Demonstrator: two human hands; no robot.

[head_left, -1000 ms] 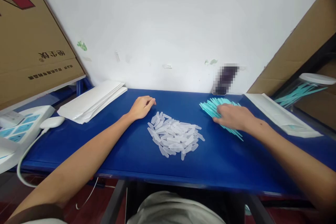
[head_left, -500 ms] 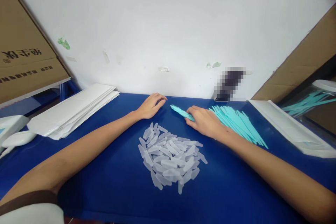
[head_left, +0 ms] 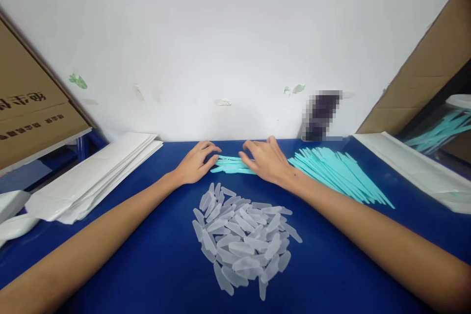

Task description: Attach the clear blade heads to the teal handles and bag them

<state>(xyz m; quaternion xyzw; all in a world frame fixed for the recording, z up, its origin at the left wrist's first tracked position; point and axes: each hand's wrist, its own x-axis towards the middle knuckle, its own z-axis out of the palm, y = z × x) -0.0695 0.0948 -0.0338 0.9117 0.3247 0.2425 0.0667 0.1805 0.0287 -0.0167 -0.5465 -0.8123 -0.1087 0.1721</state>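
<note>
A small bunch of thin turquoise plastic sticks (head_left: 232, 165) lies spread on the blue table between my hands. At its left end is my left hand (head_left: 196, 163), thumb and fingers apart, the thumb close to the stick tips. My right hand (head_left: 268, 161) arches over the right end of the bunch with its fingers spread, hiding part of it. In front of both hands lies a loose pile of small translucent plastic pieces (head_left: 243, 235), flat and tapered. A larger fan of the same turquoise sticks (head_left: 340, 174) rests right of my right wrist.
White padded envelopes (head_left: 99, 174) are stacked at the left, another white envelope (head_left: 415, 171) lies at the right. A phone-like dark object (head_left: 322, 115), pixelated, leans against the wall. A clear tub (head_left: 441, 130) with turquoise sticks stands far right. Cardboard (head_left: 33, 103) borders the left side.
My right hand has moved left with the bunch of turquoise sticks and loosened its fingers; the sticks now lie spread out. My left hand has come to their left end. The view has shifted slightly.
</note>
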